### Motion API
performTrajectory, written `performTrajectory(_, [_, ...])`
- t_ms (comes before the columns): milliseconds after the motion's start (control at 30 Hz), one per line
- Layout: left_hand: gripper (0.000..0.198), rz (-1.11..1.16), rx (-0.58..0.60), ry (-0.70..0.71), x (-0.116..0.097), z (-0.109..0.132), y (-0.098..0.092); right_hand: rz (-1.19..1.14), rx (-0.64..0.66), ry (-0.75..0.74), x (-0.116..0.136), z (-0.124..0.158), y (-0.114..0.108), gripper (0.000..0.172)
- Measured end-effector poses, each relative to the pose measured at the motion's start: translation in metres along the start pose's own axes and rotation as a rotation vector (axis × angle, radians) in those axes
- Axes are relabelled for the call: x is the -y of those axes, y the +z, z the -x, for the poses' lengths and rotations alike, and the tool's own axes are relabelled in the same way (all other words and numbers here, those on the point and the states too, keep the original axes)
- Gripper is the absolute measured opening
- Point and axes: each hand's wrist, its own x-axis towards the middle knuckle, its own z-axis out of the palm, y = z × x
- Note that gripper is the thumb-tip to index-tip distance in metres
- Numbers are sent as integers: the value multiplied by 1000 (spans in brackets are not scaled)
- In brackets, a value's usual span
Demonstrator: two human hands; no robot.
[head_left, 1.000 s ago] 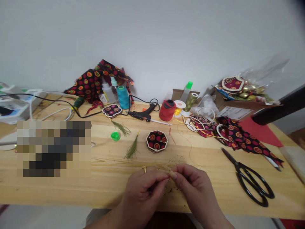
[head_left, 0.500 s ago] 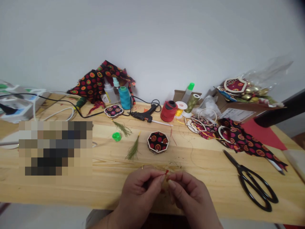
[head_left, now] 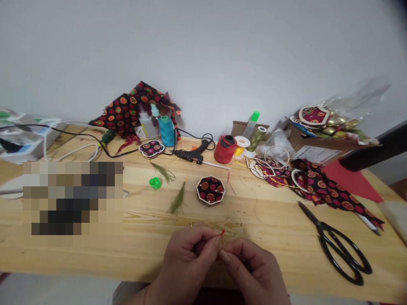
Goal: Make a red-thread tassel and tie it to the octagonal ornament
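Note:
Near the front edge of the table, my left hand (head_left: pixel 189 256) pinches a thin red thread (head_left: pixel 223 232) between thumb and forefinger. A small red tuft or knot of it sticks up above the fingertips. Just to the right and slightly lower, my right hand (head_left: pixel 254 267) has its thumb and forefinger closed on the lower part of the same thread. The fingertips of the two hands are close together. Beyond them lies an octagonal fabric-covered piece (head_left: pixel 210 190) with a pale rim. To its left rests a green thread tassel (head_left: pixel 178 199).
Black scissors (head_left: pixel 333 241) lie at the right. Behind stand a red thread spool (head_left: pixel 225 149), a teal thread cone (head_left: pixel 167 132) and a black glue gun (head_left: pixel 193 152). A green cap (head_left: pixel 155 183) sits left of centre. Patterned cloth (head_left: pixel 127 108) leans at the wall; a cardboard box (head_left: pixel 318 148) stands right.
My right hand has moved slightly down, away from the left fingertips. More of the red thread shows between the hands. The things on the table stay in place.

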Motion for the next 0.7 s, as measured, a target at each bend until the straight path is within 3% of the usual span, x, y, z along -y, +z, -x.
performTrajectory(233, [24,-23,-1,41,2,1,1,277,-54,-245,-1,2,-2,25])
performTrajectory(333, [25,-45,27,74,3,-1,0,579,-51,-545,4,-2,-9,23])
performTrajectory(467, [21,-47,164,87,1,-2,-3,980,-71,-940,21,-7,-21,37])
performTrajectory(567, [22,-7,301,87,-2,-2,-5,998,11,-965,34,-11,-31,40])
performTrajectory(700, [22,158,429,9,-7,-2,-6,703,136,-772,43,-17,-44,25])
